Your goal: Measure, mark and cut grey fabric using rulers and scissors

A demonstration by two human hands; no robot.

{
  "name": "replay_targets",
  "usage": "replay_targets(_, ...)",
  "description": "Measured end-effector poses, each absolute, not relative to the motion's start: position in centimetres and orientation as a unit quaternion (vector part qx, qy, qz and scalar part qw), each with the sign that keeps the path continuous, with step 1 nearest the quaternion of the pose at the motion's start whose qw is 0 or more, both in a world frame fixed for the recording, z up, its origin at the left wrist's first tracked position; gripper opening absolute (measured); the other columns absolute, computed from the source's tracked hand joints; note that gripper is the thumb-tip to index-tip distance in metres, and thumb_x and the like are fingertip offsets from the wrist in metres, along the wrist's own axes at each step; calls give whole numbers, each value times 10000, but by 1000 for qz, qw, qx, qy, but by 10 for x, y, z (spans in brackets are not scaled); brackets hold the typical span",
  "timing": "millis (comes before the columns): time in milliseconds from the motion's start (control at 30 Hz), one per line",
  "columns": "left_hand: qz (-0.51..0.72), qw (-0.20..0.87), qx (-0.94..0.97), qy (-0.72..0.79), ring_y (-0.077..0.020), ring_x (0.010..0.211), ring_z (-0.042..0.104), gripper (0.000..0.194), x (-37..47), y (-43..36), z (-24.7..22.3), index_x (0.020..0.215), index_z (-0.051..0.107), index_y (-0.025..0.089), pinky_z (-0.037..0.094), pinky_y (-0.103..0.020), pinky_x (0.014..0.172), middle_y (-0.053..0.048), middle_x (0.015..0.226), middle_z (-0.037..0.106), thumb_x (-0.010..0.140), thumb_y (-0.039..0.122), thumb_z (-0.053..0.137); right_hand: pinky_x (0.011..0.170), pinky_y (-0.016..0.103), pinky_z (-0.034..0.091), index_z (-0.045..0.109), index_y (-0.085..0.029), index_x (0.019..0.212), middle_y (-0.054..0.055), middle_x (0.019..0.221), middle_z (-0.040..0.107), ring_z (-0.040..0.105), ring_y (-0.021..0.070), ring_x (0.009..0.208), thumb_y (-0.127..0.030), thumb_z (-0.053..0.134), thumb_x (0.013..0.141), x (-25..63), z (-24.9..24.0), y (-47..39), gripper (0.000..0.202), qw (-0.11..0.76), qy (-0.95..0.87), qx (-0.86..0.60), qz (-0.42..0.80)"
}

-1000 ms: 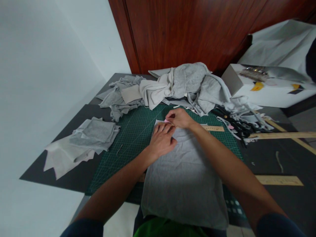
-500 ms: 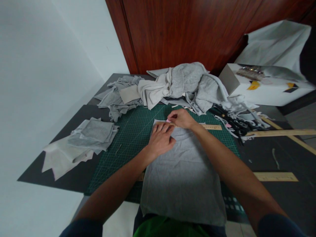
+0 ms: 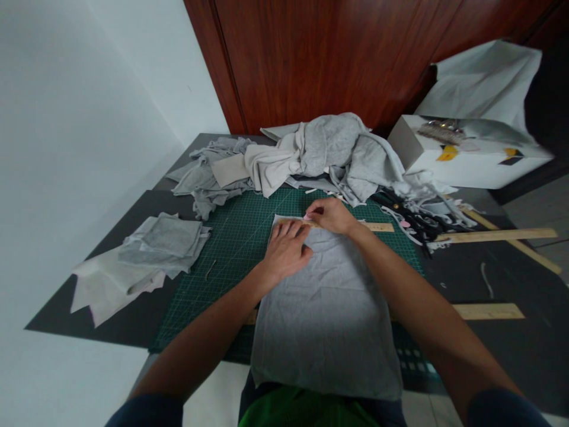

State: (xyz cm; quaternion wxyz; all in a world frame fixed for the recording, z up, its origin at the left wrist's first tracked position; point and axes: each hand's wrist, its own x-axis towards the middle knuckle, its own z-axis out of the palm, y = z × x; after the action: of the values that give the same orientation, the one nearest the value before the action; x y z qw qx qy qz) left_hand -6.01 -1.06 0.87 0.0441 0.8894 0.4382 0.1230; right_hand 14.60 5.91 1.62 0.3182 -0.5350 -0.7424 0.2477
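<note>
A grey piece of cloth (image 3: 324,326) lies over the cutting mat, and its near end hangs toward my lap. Across its far edge runs a wooden ruler (image 3: 377,226). My left hand (image 3: 287,249) rests flat with fingers spread, pressing the ruler onto the cloth. Between the fingertips of my right hand (image 3: 332,214) is a small pink piece of tailor's chalk (image 3: 307,217), held at the ruler's far edge just right of my left fingers. Part of the ruler is hidden under both hands.
The green cutting mat (image 3: 235,237) covers the table's middle. Crumpled grey cloths (image 3: 333,145) are heaped behind it. Folded pieces (image 3: 171,237) lie left. Black scissors (image 3: 400,210), scraps and wooden sticks (image 3: 498,235) lie right. Another ruler (image 3: 489,311) passes under the cloth. A white box (image 3: 471,160) stands back right.
My right hand has slid slightly to the right along the ruler with the chalk. My left hand keeps its place on the ruler. The whole view has shifted a little.
</note>
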Motion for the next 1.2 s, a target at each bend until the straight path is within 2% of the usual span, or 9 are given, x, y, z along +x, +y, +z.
replay_targets(233, 119, 45, 889, 440, -336, 1424, 463, 515, -59, -11, 11, 1462, 585, 223, 323, -545, 1231, -105, 1536, 569, 951, 281, 553, 722, 276, 500, 816, -199, 789, 26, 773, 787, 676, 171, 707, -140, 769, 780, 176, 19, 52, 76, 299, -726, -573, 233)
replay_targets(433, 107, 38, 889, 444, -347, 1422, 459, 534, -59, -10, 10, 1485, 575, 210, 325, -545, 1228, -121, 1550, 554, 958, 294, 563, 749, 278, 505, 818, -196, 828, 35, 816, 798, 686, 169, 733, -164, 753, 837, 158, 17, 51, 73, 316, -731, -558, 233)
replay_targets(700, 96, 53, 886, 450, -329, 1479, 414, 539, -59, -11, 13, 1511, 558, 227, 307, -525, 1246, -110, 1582, 525, 975, 289, 543, 712, 285, 508, 804, -204, 786, 23, 775, 787, 690, 183, 709, -119, 757, 779, 199, 18, 42, 97, 302, -726, -587, 194)
replay_targets(933, 101, 44, 886, 450, -339, 1450, 435, 544, -59, -10, 9, 1511, 561, 221, 313, -531, 1232, -115, 1586, 516, 972, 298, 540, 758, 293, 517, 817, -207, 817, 46, 856, 814, 717, 193, 782, -179, 744, 840, 180, 14, 42, 81, 325, -739, -553, 203)
replay_targets(1067, 97, 42, 887, 449, -333, 1455, 428, 549, -59, -9, 10, 1509, 562, 204, 311, -519, 1233, -116, 1584, 521, 969, 301, 534, 736, 297, 510, 816, -210, 811, 38, 809, 803, 696, 192, 730, -234, 783, 824, 197, 12, 37, 42, 324, -731, -569, 192)
replay_targets(1200, 98, 44, 888, 447, -319, 1452, 432, 538, -59, -9, 10, 1502, 562, 214, 317, -504, 1228, -105, 1567, 535, 971, 292, 525, 729, 297, 513, 809, -216, 792, 33, 792, 801, 700, 198, 724, -210, 774, 804, 215, 9, 32, 38, 322, -722, -587, 172)
